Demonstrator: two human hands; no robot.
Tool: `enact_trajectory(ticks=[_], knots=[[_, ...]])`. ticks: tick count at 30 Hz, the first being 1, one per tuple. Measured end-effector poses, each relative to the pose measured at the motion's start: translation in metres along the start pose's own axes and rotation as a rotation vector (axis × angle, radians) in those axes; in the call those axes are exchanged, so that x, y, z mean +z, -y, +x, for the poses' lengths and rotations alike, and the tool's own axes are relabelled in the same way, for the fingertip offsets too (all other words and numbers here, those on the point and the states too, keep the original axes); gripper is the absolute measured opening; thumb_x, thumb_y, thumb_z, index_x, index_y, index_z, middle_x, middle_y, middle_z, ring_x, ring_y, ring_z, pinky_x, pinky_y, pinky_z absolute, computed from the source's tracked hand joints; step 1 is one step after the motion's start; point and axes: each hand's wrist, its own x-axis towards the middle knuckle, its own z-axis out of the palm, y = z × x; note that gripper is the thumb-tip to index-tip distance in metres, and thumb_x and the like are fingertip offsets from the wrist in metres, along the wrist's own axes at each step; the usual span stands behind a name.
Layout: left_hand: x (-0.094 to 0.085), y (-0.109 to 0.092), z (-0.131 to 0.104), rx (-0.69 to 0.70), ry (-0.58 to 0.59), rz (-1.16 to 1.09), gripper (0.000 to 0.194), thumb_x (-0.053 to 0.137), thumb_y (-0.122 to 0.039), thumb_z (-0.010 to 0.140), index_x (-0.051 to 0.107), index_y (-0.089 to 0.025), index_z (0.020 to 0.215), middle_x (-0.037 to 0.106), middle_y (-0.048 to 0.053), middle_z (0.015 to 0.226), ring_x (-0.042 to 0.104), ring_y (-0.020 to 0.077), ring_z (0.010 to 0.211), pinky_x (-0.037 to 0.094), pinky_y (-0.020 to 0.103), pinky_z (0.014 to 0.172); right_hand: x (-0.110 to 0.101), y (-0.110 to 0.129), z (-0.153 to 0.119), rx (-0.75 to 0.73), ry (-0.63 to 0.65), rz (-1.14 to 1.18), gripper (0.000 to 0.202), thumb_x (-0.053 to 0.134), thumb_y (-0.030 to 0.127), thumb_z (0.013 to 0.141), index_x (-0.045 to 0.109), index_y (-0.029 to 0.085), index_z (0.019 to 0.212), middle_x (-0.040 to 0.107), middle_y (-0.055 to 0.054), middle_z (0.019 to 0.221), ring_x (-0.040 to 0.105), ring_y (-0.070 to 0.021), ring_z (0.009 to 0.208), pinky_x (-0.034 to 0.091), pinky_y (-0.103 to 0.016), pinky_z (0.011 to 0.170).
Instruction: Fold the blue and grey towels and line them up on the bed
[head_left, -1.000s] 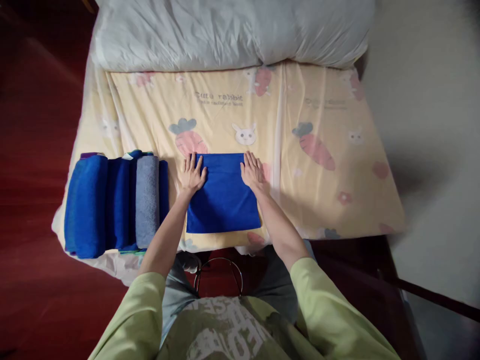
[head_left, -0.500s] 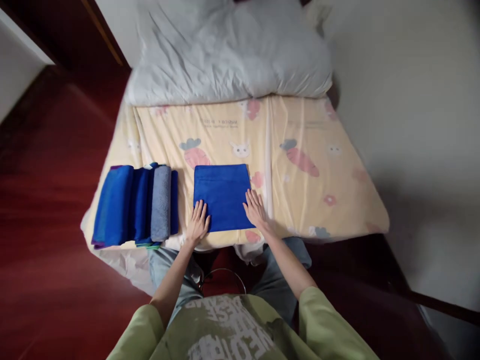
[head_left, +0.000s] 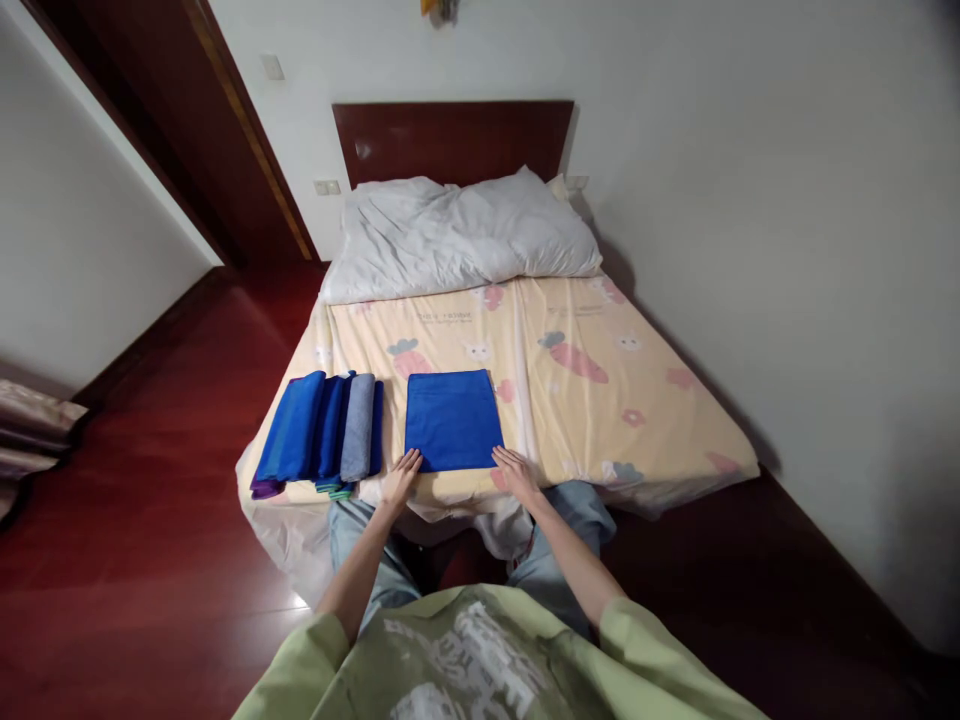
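A square of blue cloth (head_left: 454,420) lies flat on the bed in front of me. At its near left corner rests my left hand (head_left: 400,482), with fingers stretched out and touching the edge. My right hand (head_left: 516,474) lies at the near right corner, its fingers also extended over the border. Left of the cloth sits a row of rolled or folded blue cloths (head_left: 296,430), with a grey-blue rolled towel (head_left: 358,428) among them. Purple and green edges show under the row.
The bed carries a pale yellow sheet (head_left: 637,440) with carrots and rabbits. A grey-white quilt (head_left: 465,235) is bunched before the dark headboard (head_left: 454,140). A wall (head_left: 787,250) stands to the right, and red floor (head_left: 165,480) lies to the left.
My view has tilted up, bringing the headboard into sight. Both hands have slid from the cloth's sides toward its near corners. The cloth stays flat.
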Motion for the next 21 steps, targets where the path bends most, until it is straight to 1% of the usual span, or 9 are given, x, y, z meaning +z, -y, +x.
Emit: enact_trajectory(ticks=[3,5,8,10,12,14,16,19,21], knots=[[-0.001,0.002,0.014,-0.013,0.026,0.03,0.061,0.042,-0.001,0.085,0.056,-0.016,0.143,0.051,0.013,0.151,0.044,0.0238,0.145,0.04,0.045,0.119,0.003,0.0,0.012,0.036,-0.016,0.007,0.063,0.044,-0.002,0.075,0.07,0.017,0.13,0.063,-0.011,0.138,0.058,-0.0237,0.134,0.048,-0.046,0.114],[-0.004,0.003,0.015,-0.022,0.036,0.043,0.06,0.042,-0.001,0.085,0.058,-0.015,0.141,0.053,0.014,0.149,0.046,0.0234,0.143,0.043,0.042,0.117,0.002,0.001,0.015,0.066,-0.012,0.02,0.061,0.046,-0.002,0.074,0.072,0.016,0.126,0.065,-0.012,0.136,0.06,-0.0247,0.131,0.05,-0.044,0.112],[-0.009,0.005,0.002,0.011,0.041,0.031,0.066,0.044,0.001,0.081,0.055,-0.016,0.144,0.052,0.014,0.151,0.044,0.0224,0.144,0.045,0.039,0.115,-0.003,-0.001,0.006,0.059,-0.005,0.069,0.057,0.047,-0.001,0.076,0.073,0.015,0.124,0.066,-0.014,0.134,0.062,-0.0256,0.129,0.05,-0.044,0.112],[-0.01,0.005,-0.014,0.054,0.051,-0.011,0.068,0.044,0.001,0.08,0.053,-0.014,0.145,0.049,0.014,0.153,0.042,0.0225,0.146,0.041,0.039,0.118,-0.005,-0.001,-0.01,0.031,-0.026,0.117,0.057,0.048,-0.001,0.077,0.072,0.017,0.127,0.065,-0.012,0.135,0.061,-0.0258,0.13,0.049,-0.046,0.113],[-0.007,0.003,-0.029,0.07,0.052,-0.08,0.065,0.042,-0.001,0.082,0.054,-0.014,0.145,0.048,0.013,0.154,0.041,0.022,0.146,0.038,0.04,0.121,-0.004,0.001,-0.028,0.022,-0.058,0.154,0.056,0.048,0.0,0.079,0.071,0.017,0.128,0.065,-0.012,0.135,0.06,-0.0256,0.131,0.049,-0.047,0.114],[0.0,-0.001,-0.039,0.05,0.018,-0.167,0.065,0.04,-0.002,0.082,0.056,-0.016,0.144,0.051,0.011,0.152,0.043,0.0208,0.145,0.037,0.042,0.121,0.0,0.008,-0.043,0.043,-0.084,0.177,0.055,0.044,0.001,0.082,0.071,0.017,0.127,0.066,-0.011,0.134,0.06,-0.0243,0.131,0.049,-0.046,0.114],[0.007,-0.005,-0.043,0.013,-0.049,-0.265,0.068,0.04,-0.001,0.077,0.059,-0.017,0.14,0.055,0.009,0.149,0.045,0.0203,0.144,0.038,0.045,0.121,0.004,0.017,-0.051,0.095,-0.114,0.196,0.056,0.04,0.003,0.083,0.072,0.017,0.127,0.068,-0.01,0.133,0.061,-0.0229,0.13,0.05,-0.046,0.113],[0.015,-0.009,-0.04,-0.078,-0.168,-0.413,0.069,0.039,-0.001,0.069,0.065,-0.016,0.131,0.062,0.009,0.141,0.052,0.0212,0.138,0.04,0.05,0.12,0.006,0.029,-0.049,0.189,-0.183,0.253,0.054,0.041,0.006,0.084,0.072,0.019,0.126,0.069,-0.01,0.131,0.063,-0.0232,0.127,0.049,-0.049,0.113],[0.015,-0.011,-0.036,-0.138,-0.225,-0.502,0.066,0.04,-0.003,0.068,0.069,-0.016,0.125,0.067,0.009,0.135,0.057,0.0224,0.134,0.042,0.052,0.118,0.004,0.034,-0.044,0.23,-0.221,0.321,0.051,0.042,0.007,0.083,0.074,0.018,0.122,0.071,-0.011,0.128,0.064,-0.0239,0.125,0.049,-0.048,0.113]])
